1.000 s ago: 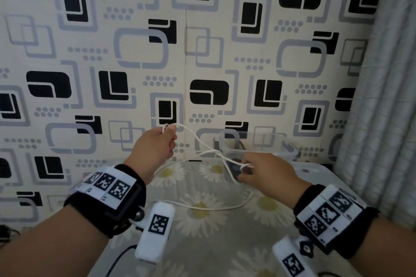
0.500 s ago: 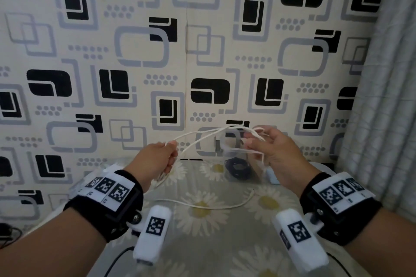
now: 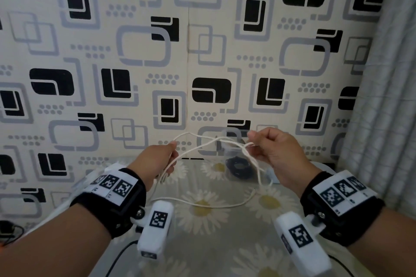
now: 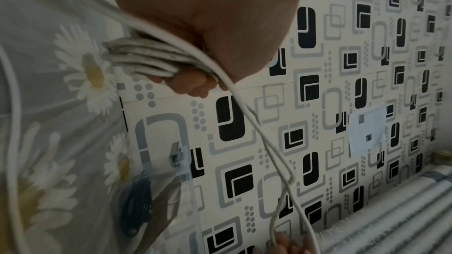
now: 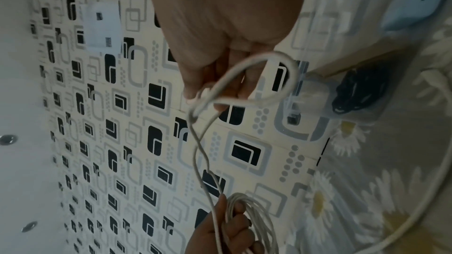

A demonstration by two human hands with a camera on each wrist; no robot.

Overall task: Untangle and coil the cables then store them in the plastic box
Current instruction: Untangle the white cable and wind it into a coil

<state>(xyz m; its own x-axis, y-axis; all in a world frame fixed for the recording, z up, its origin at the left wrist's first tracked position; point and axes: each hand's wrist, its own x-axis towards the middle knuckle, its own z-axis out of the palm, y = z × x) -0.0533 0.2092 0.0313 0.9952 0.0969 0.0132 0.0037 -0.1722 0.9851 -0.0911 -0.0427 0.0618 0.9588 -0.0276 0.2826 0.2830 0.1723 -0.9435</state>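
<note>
A white cable (image 3: 211, 141) stretches in the air between both hands above the daisy-print table. My left hand (image 3: 157, 159) grips a bundle of several white cable loops (image 4: 151, 59), fingers curled round them. My right hand (image 3: 267, 148) pinches a loop of the same cable (image 5: 247, 82) at its fingertips, level with the left hand. The cable's slack hangs down and lies across the cloth (image 3: 202, 203). Behind the hands, the clear plastic box (image 3: 234, 153) stands by the wall with a coiled black cable (image 3: 239, 167) inside.
The table (image 3: 213, 243) with its daisy cloth ends at a patterned wall. A grey curtain (image 3: 387, 119) hangs on the right. A small pale blue device (image 5: 415, 7) lies beside the box. A thin black wire (image 3: 121, 256) runs off the near edge.
My right hand rose from low near the box up to the left hand's level, lifting a loop of the white cable. The left hand lowered slightly, still holding the bundle.
</note>
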